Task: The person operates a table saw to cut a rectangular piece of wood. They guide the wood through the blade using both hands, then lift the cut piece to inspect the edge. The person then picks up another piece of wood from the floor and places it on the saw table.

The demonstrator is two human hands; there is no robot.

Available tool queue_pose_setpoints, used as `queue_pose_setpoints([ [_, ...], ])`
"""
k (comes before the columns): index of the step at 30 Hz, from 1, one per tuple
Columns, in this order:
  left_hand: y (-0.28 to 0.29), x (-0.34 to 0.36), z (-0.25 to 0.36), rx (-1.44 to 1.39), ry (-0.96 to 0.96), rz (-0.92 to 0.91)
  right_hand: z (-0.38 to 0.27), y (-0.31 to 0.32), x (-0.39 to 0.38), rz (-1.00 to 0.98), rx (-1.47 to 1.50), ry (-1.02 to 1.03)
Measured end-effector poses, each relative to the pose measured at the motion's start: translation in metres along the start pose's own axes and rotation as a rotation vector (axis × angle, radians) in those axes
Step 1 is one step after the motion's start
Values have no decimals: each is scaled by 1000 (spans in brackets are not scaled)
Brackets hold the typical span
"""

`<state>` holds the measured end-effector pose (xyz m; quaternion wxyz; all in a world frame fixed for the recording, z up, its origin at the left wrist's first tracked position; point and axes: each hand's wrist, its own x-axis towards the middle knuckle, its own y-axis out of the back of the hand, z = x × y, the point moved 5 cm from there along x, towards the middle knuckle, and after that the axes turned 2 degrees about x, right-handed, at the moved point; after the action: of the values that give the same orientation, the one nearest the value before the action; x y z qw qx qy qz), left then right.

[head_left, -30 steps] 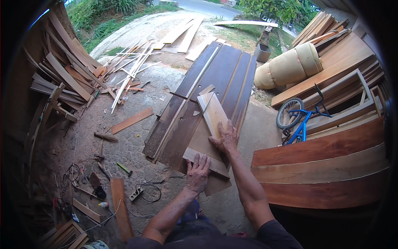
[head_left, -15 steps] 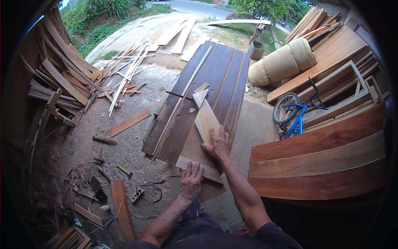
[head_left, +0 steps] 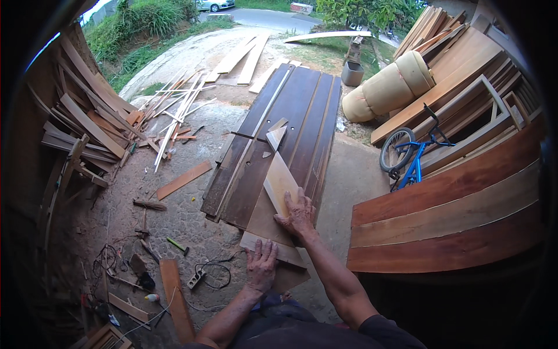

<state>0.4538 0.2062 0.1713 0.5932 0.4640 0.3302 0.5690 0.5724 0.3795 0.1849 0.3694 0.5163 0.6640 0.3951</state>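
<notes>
Pale yellow board [head_left: 280,181], narrow, straight-edged

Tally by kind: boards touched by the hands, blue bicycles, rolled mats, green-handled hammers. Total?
Boards: 2 (crosswise board at left hand, angled board at right hand)
Blue bicycle: 1
Rolled mat: 1
Green-handled hammer: 1
Total: 5

My right hand [head_left: 298,216] rests on a pale board [head_left: 280,178], angled across the dark bench [head_left: 302,96]. My left hand [head_left: 261,269] touches a shorter block [head_left: 287,254], nearer my body.
</notes>
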Motion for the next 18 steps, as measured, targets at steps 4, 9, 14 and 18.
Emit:
queue_pose_setpoints([
  [4, 4, -7, 2, 4, 7, -17, -1, -3, -9, -3, -1, 7],
  [9, 2, -7, 1, -2, 4, -11, 0, -4, -7, 6, -14, 15],
  [14, 1, -9, 1, -18, 14, -1, -1, -2, -10, 7, 10, 15],
  [18, 0, -10, 1, -6, 9, -1, -2, -2, -11, 14, 16, 5],
])
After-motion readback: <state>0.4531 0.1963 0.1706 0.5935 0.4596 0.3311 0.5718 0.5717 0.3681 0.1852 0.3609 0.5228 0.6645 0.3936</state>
